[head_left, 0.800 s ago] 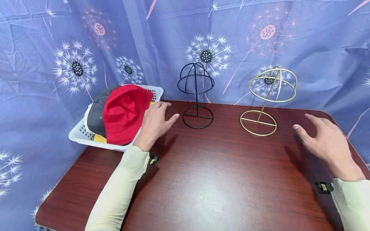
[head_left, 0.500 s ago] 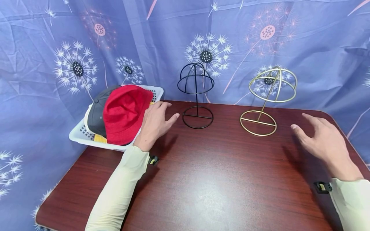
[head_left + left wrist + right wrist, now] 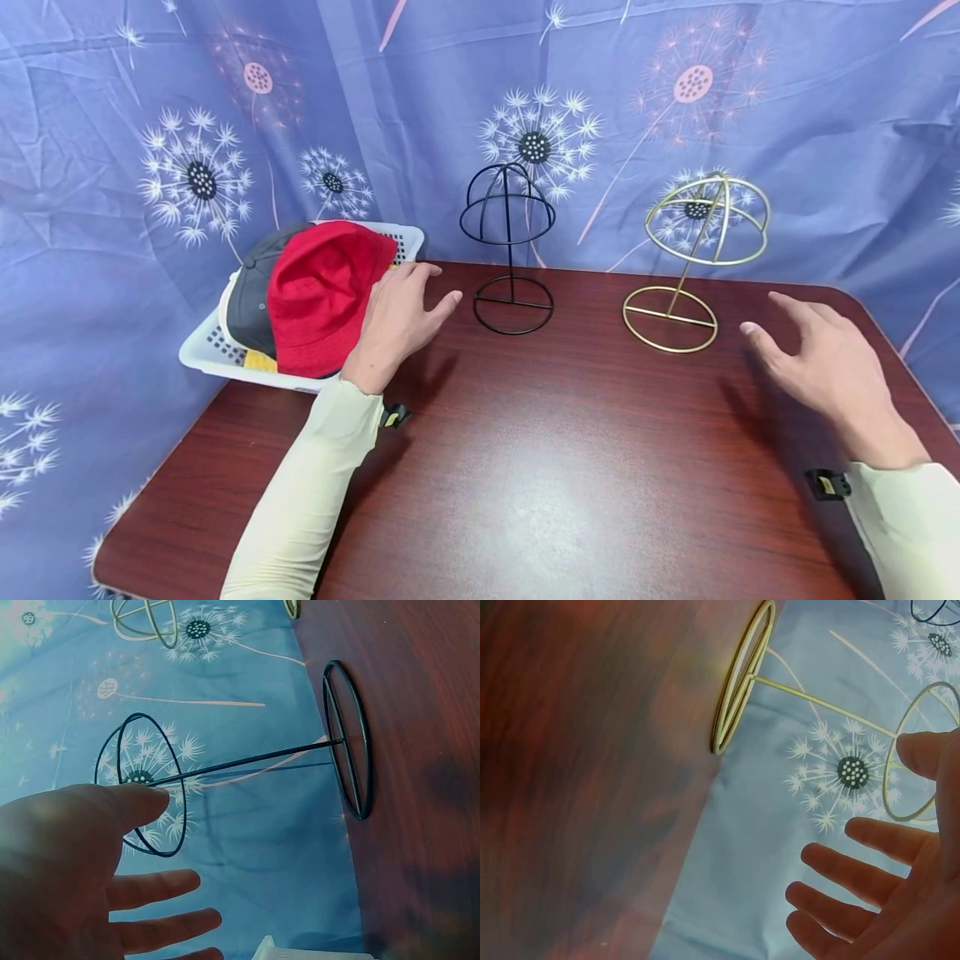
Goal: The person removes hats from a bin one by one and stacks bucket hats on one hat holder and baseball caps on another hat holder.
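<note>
My left hand (image 3: 397,321) hovers beside the red bucket hat (image 3: 318,296), its fingers spread and holding nothing. That hat lies on a dark grey cap (image 3: 252,296) in a white plastic basket (image 3: 206,360) at the table's left. Just right of the left hand stands a black wire hat stand (image 3: 513,302), bare of any hat. On the right, a gold wire hat stand (image 3: 670,315) stands tilted-looking and bare too. My right hand (image 3: 832,367) is held over the table to the right of the gold stand, fingers apart and nothing in them.
Yellow fabric (image 3: 260,360) and a white brim (image 3: 227,308) show under the hats in the basket. A dark red wooden table (image 3: 540,433) carries everything. Behind it hangs a blue curtain (image 3: 435,75) with dandelion prints, close to the stands.
My right hand has drifted left, toward the gold stand. The left hand has shifted very slightly left. Hats and stands have stayed in place.
</note>
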The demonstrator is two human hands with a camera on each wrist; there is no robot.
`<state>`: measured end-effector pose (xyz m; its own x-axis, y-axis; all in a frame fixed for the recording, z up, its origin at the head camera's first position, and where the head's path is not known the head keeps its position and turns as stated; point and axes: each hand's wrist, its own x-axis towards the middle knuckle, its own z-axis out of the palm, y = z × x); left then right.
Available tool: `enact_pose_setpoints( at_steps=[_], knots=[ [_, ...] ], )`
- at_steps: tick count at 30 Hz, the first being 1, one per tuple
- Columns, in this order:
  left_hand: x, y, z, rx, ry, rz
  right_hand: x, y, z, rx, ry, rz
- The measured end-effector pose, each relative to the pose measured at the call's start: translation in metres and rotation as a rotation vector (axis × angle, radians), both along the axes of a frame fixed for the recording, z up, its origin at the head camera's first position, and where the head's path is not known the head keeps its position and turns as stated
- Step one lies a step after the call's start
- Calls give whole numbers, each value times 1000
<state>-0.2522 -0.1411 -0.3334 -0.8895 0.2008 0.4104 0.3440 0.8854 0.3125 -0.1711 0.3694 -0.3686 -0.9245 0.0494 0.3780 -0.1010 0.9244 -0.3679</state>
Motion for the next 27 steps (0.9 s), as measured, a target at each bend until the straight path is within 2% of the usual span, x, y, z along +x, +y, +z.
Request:
enact_pose_setpoints(
  at_steps=[16, 27],
  knots=[
    [4, -4, 10, 17, 7, -9, -1, -13, 4, 4, -9, 32],
    [8, -6, 14, 29, 0, -33, -7, -31, 11, 17, 30, 61]
  ],
)
